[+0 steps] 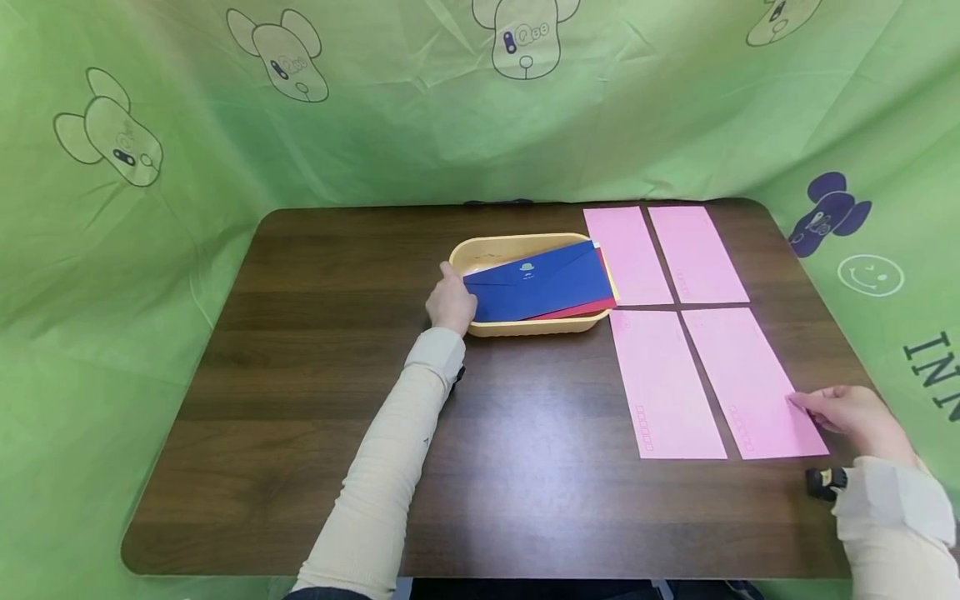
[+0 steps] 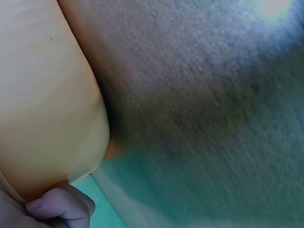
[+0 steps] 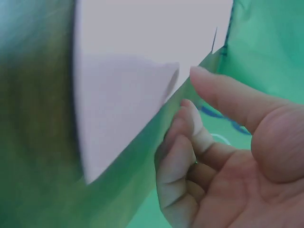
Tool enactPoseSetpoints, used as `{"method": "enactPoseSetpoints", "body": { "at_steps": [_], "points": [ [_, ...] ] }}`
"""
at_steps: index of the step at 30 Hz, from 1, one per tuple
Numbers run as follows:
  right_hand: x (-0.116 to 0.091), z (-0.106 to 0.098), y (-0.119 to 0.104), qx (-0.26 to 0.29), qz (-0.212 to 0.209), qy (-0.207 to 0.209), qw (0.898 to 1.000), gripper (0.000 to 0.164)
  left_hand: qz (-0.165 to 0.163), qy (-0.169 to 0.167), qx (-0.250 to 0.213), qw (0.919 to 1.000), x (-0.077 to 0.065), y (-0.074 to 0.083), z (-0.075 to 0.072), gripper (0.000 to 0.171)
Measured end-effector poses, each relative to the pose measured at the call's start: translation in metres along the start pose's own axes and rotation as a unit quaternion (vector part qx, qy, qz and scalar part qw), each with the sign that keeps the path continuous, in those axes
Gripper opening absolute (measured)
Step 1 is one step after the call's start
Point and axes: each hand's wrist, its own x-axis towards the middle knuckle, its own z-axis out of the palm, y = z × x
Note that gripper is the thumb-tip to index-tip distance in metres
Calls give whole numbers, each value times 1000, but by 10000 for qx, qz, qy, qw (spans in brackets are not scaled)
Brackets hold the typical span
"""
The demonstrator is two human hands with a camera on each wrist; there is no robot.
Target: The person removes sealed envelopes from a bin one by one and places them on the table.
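Note:
My left hand (image 1: 452, 302) grips the left end of a pale yellow plastic basket (image 1: 532, 328). In the left wrist view the curled fingers (image 2: 66, 204) hold its rim, beside the smooth outer wall. Inside the basket, a dark blue envelope (image 1: 536, 283) lies over a red envelope (image 1: 577, 311) and a bit of yellow. At the right, my right hand (image 1: 855, 415) is at the right edge of the near-right pink envelope (image 1: 757, 379). The right wrist view shows thumb and fingers slightly apart beside the envelope's edge; whether they touch it is unclear.
More pink envelopes lie flat in a two-by-two layout: near-left (image 1: 663, 383), far-left (image 1: 626, 258) and far-right (image 1: 697, 254). The far-left one is close against the basket's right end. Green printed cloth (image 1: 420, 133) hangs around the brown wooden table (image 1: 300, 400).

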Motion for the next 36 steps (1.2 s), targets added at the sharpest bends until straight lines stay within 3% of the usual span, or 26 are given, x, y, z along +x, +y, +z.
{"method": "enactPoseSetpoints", "body": {
  "at_steps": [3, 8, 15, 20, 27, 36],
  "points": [
    [-2, 0, -13, -265, -46, 496, 9984, 49, -2, -3, 1, 10000, 0, 0, 0, 55],
    [-1, 1, -50, -156, -347, 1063, 9936, 54, 14, 26, -8, 10000, 1, -1, 1, 53],
    [12, 16, -128, 136, -1042, 1688, 9800, 47, 42, 103, -44, 9999, 2, -1, 2, 50],
    [22, 40, -179, 442, -1548, 2100, 9644, 41, 19, 31, -20, 10000, 2, -1, 3, 53],
    [26, 71, -237, 909, -1948, 2385, 9471, 34, 7, -22, -3, 10000, 3, -1, 3, 58],
    [36, 87, -263, 963, -1807, 2388, 9492, 36, 10, 26, -27, 10000, 2, -1, 3, 59]
  ]
}}
